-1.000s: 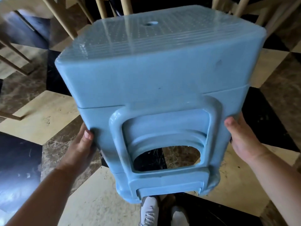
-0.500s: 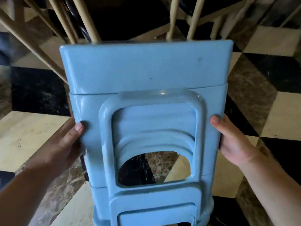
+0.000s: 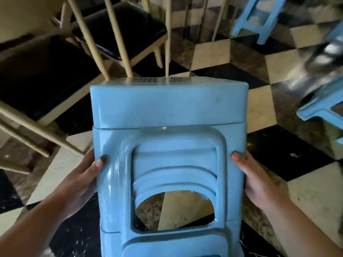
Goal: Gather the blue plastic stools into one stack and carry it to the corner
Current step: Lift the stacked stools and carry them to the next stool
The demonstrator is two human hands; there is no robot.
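Observation:
A stack of nested blue plastic stools (image 3: 167,108) fills the middle of the head view, held off the floor with its side facing me. My left hand (image 3: 81,180) grips the stack's left side, thumb on the front face. My right hand (image 3: 258,182) grips the right side the same way. Another blue stool (image 3: 258,17) stands on the floor at the top right. A further blue stool (image 3: 323,108) shows blurred at the right edge.
Wooden chairs with black seats (image 3: 118,28) stand at the upper left and top, their pale legs (image 3: 168,34) just beyond the stack. The floor (image 3: 267,58) is a checker of black, cream and brown marble tiles.
The view has swung up and to the right. The stack sits lower in view, and two more blue stools have come into sight on the right. Both hands keep their hold.

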